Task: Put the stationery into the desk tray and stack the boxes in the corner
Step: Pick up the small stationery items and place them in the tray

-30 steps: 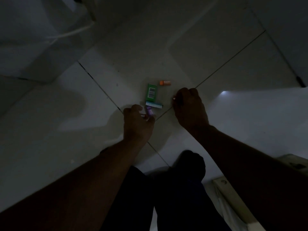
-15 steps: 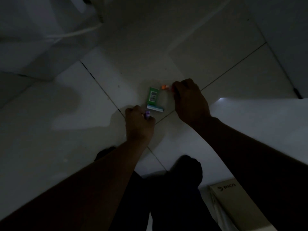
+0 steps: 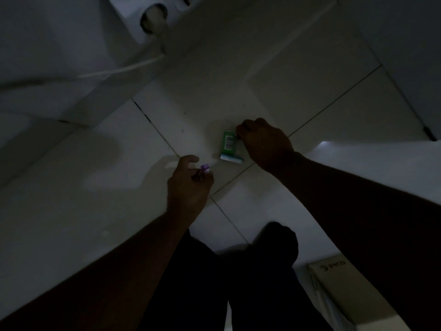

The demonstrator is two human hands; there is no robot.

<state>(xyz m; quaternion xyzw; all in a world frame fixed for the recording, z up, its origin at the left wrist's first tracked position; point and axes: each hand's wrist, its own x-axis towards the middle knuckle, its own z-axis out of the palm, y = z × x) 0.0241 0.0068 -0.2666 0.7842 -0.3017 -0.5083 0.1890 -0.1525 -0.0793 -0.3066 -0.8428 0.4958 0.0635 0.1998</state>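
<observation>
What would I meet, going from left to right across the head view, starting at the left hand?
Left hand holding a purple item → green box → right hand → beige box.

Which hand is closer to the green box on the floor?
The right. The right hand is close beside the green box, at its far right corner. The left hand sits apart, nearer the person and leftward, holding a small purple thing.

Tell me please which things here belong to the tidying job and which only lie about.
For the job: green barcode box; small white-and-teal box; purple-capped item, pinched by the left hand.
Lying about: wall plug with white cable; beige PICO box, probably.
</observation>
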